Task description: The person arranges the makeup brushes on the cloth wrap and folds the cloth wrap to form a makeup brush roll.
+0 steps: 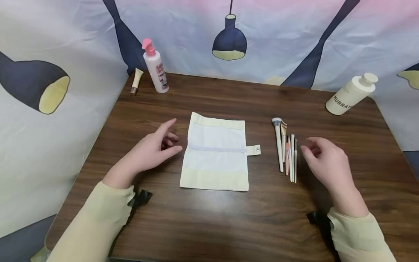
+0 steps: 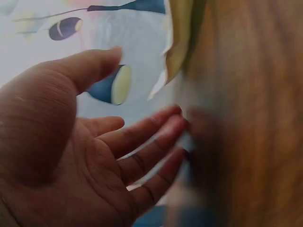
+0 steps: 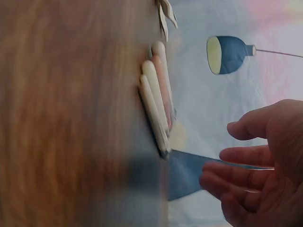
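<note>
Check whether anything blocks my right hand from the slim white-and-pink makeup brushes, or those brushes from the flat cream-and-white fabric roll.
Nothing visible stands between the right hand and the brushes. Between the brushes and the roll, I see only bare brown wooden table and the roll's own short cream fabric strap.

We see the head view bright and mostly sharp; soft glare pales the table [image 1: 212,214]; shadow falls beside the right hand [image 1: 330,163]; we find both wrist views dimmer, the table blurred.
</note>
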`<state>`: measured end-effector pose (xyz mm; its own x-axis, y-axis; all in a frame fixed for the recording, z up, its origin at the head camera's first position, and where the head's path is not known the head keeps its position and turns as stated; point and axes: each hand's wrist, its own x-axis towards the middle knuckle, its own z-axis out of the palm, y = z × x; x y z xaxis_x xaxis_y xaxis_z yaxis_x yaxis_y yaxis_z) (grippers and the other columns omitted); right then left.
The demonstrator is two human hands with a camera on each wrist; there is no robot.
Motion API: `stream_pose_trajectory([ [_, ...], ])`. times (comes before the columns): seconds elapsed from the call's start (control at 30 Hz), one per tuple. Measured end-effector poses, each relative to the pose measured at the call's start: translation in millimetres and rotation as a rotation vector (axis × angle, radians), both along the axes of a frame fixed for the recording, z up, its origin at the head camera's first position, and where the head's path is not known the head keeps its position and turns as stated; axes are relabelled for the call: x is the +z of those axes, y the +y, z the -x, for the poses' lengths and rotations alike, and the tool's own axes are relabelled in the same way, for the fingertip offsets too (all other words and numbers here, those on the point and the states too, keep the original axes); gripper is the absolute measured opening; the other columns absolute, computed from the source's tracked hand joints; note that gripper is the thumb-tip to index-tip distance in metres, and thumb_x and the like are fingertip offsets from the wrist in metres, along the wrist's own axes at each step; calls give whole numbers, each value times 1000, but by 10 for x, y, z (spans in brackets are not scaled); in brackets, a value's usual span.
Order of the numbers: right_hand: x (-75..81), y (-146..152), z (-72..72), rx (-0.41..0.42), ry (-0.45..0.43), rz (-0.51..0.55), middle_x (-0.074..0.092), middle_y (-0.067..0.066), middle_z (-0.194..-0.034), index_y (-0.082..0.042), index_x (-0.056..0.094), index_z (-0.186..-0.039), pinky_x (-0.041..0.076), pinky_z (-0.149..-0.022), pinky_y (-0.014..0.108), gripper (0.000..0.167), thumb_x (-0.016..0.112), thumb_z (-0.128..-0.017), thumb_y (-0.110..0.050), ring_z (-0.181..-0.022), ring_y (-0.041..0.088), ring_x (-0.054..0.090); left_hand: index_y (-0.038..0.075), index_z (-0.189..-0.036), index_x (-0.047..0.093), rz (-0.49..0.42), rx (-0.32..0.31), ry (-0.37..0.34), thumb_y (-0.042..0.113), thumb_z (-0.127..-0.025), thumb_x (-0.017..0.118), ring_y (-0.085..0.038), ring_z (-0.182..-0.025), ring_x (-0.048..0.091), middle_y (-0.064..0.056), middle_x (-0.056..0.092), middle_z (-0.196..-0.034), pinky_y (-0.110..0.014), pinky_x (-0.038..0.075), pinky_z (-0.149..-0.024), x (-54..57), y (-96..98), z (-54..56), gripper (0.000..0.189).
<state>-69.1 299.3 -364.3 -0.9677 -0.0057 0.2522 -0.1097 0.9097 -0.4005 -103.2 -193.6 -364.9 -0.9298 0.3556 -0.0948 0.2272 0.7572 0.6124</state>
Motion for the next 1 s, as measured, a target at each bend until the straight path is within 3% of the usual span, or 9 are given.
stream_pose_trajectory([
  [0.1,15,-16,76,14,-93,42,75,12,-92,-6,73,-112,47,-69,40,25,66,-98,-26,-80,28,68,9,-160,28,-144,-23,-137,29,-104,64,-21,-95,70,-11,73,-116,-41,57,-85,-33,33,175,70],
  [0.23,123,-29,274,47,-206,27,76,11,-94,-8,72,-109,47,-71,39,29,63,-100,-34,-82,27,67,4,-151,39,-285,-3,-354,30,-108,54,-24,-81,72,-17,72,-101,-36,61,-72,-53,75,504,52],
  [0.33,185,-80,446,94,-300,-5,75,10,-94,-8,72,-106,46,-70,39,32,62,-101,-38,-83,27,66,0,-134,52,-335,32,-489,31,-109,52,-26,-74,72,-19,69,-95,-35,63,-68,-78,127,719,40],
  [0.4,201,-132,545,126,-358,-19,74,7,-90,-7,72,-104,45,-68,37,31,62,-100,-37,-80,26,64,-1,-119,58,-338,36,-537,30,-109,53,-24,-73,72,-17,68,-91,-33,63,-66,-111,174,804,33],
  [0.5,214,-198,642,153,-422,-38,73,2,-84,-8,71,-101,45,-67,35,27,61,-100,-33,-76,22,62,-2,-104,61,-347,14,-560,24,-107,56,-23,-73,73,-15,69,-88,-31,62,-65,-162,249,841,27],
  [0.67,186,-281,756,157,-500,-61,73,0,-78,-7,71,-100,48,-68,36,26,60,-99,-30,-68,16,66,-1,-100,64,-347,-18,-590,19,-104,62,-23,-74,74,-14,71,-88,-31,63,-67,-253,292,809,20],
  [0.83,196,-360,844,152,-523,-78,70,0,-63,-6,68,-99,48,-63,37,28,60,-99,-33,-58,14,66,-1,-97,64,-343,-36,-557,18,-102,65,-25,-74,75,-15,72,-85,-32,63,-66,-225,294,818,19],
  [1.0,205,-391,880,118,-510,-103,69,2,-64,-4,68,-102,47,-62,38,31,59,-99,-33,-58,16,65,1,-98,64,-323,-47,-560,19,-102,64,-24,-74,75,-14,72,-85,-32,63,-65,-176,319,833,19],
])
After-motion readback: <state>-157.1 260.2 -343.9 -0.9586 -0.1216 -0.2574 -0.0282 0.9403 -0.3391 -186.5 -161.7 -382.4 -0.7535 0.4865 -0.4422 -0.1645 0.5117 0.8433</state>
